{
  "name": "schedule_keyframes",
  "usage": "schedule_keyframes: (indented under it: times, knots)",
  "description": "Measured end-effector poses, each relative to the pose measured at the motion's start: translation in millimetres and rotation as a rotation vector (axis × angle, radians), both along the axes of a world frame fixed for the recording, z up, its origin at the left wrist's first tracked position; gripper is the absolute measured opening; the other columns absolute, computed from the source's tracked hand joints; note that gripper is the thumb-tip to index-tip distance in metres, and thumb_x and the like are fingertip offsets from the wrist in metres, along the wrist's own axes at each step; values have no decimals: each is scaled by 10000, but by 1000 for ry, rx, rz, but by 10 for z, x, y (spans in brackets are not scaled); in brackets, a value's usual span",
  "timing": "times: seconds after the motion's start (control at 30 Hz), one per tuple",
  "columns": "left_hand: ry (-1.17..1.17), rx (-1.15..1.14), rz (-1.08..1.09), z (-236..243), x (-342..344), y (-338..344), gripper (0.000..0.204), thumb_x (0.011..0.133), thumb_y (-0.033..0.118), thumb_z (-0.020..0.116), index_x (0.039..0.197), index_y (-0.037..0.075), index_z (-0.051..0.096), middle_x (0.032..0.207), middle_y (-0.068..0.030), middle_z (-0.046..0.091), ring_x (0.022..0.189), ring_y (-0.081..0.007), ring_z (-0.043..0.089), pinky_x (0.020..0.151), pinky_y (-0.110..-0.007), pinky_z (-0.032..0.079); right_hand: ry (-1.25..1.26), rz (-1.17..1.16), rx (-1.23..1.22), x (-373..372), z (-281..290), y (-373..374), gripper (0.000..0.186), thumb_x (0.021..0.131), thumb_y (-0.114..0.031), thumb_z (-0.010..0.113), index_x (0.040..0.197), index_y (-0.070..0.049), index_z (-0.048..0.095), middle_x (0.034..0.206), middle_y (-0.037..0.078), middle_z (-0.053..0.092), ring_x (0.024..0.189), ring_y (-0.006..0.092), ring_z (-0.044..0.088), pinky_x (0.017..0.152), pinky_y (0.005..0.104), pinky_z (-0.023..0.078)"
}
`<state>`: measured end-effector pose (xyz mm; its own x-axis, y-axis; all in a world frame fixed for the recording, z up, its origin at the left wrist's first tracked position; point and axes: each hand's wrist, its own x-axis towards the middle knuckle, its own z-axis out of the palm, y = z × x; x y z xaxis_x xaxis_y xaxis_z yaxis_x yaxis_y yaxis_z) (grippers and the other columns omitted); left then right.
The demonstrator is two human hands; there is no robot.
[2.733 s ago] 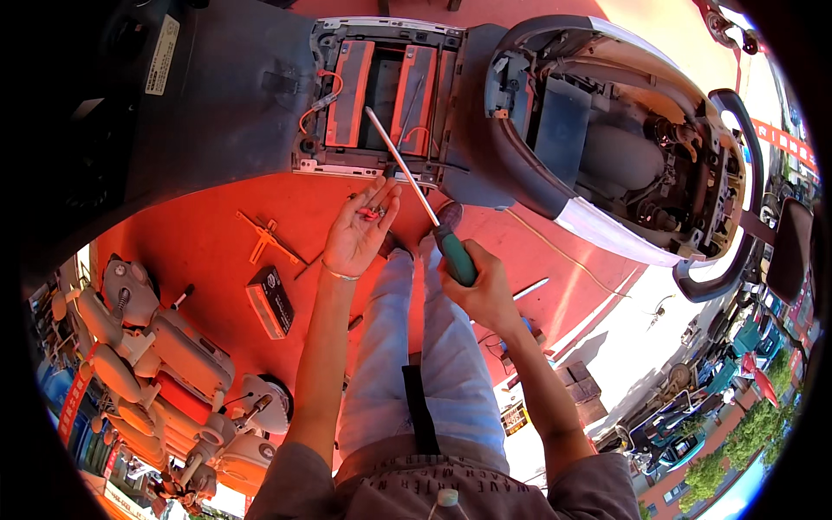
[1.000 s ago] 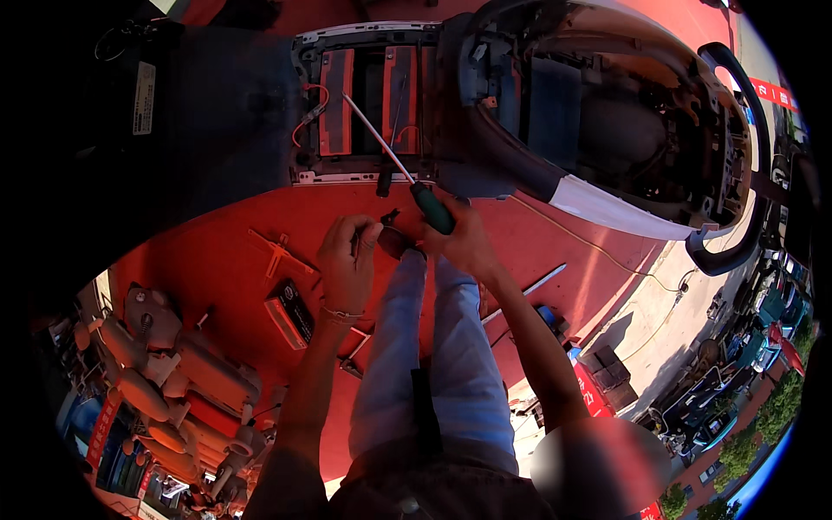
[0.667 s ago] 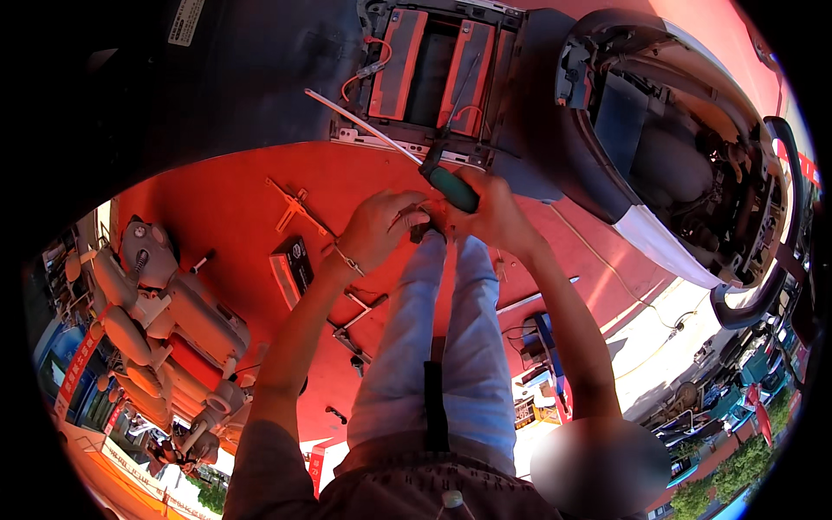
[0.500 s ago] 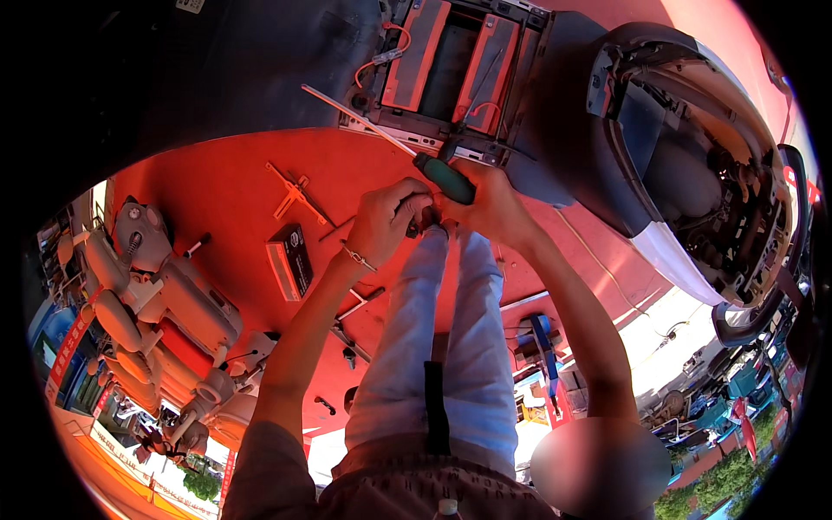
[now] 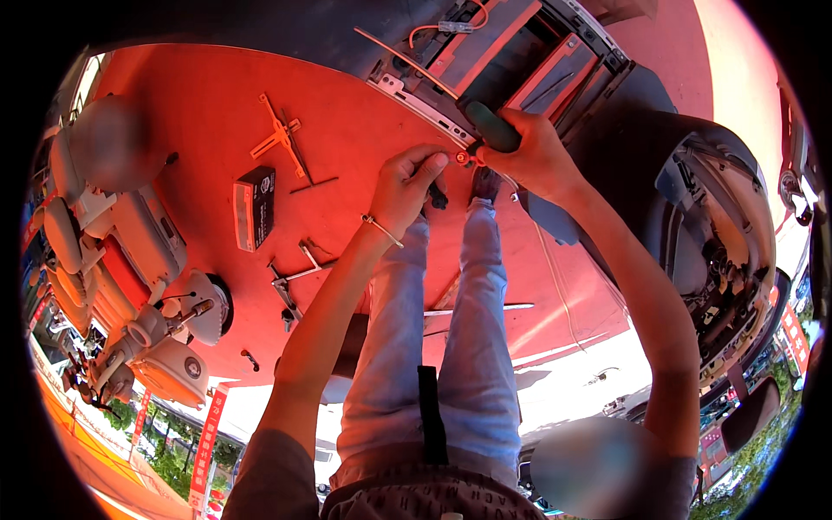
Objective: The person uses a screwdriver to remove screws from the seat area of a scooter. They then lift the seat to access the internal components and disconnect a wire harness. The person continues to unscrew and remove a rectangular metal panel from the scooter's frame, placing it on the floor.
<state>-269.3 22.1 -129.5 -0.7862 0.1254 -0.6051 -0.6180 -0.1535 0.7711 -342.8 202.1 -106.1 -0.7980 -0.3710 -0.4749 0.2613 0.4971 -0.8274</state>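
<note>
My right hand [image 5: 542, 154] is closed round the green handle of a screwdriver [image 5: 492, 126]. Its long thin shaft points up and left, across the edge of an opened vehicle compartment [image 5: 416, 97]. A small orange-red ring-shaped piece [image 5: 464, 159] shows at this hand's fingertips; I cannot make out its kind. Just left of it, my left hand [image 5: 406, 184] has thumb and forefinger pinched together. Whatever lies in that pinch is too small or hidden to name. Inside the compartment are block-shaped batteries [image 5: 555, 74] with orange-red edges and a red wire [image 5: 481, 17].
On the red floor lie an orange metal cross-shaped tool [image 5: 282, 139], a black-and-orange box [image 5: 254, 208] and a T-handled tool [image 5: 303, 267]. Scooters [image 5: 130, 234] stand at the left. The vehicle's dark front bodywork [image 5: 719, 199] is at the right.
The view has shifted, with the compartment now farther up and right. My right hand has moved up and right with the screwdriver. A small gap has opened between my hands, exposing the ring-shaped piece.
</note>
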Motion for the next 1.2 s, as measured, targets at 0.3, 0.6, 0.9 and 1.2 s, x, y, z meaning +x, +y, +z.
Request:
schedule_keyframes:
  times: [0.3, 0.6, 0.9, 1.2]
  knots:
    - [-61, -91, 398, -598, -52, 211, 206, 859, 231, 541, 878, 36, 607, 625, 6, 573, 516, -43, 474, 445, -184, 335, 100, 130, 93, -417, 321, 194, 218, 787, -179, 625, 794, 29, 561, 552, 49, 464, 494, 71, 395, 442, 247, 340]
    - [-21, -395, 697, -1174, -273, 486, 237, 829, 260, 546, 820, 33, 612, 623, -23, 628, 579, -90, 571, 535, -242, 433, 89, 366, 139, -381, 608, 654, 138, 812, -95, 573, 861, 33, 561, 596, 29, 438, 564, 49, 378, 482, 219, 338]
    - [5, -357, 760, -1341, -359, 569, 233, 833, 238, 546, 793, 14, 596, 620, -32, 626, 541, -86, 552, 504, -223, 420, -54, 354, 213, -537, 325, 735, 133, 813, -103, 571, 800, 28, 555, 564, 15, 385, 544, 45, 349, 460, 226, 322]
    - [-37, -301, 784, -1377, -393, 512, 228, 835, 238, 550, 790, 19, 595, 630, -33, 629, 531, -75, 536, 486, -219, 408, 2, 371, 244, -587, 308, 664, 150, 808, -120, 583, 827, 28, 574, 553, -10, 397, 536, 31, 351, 455, 212, 317]
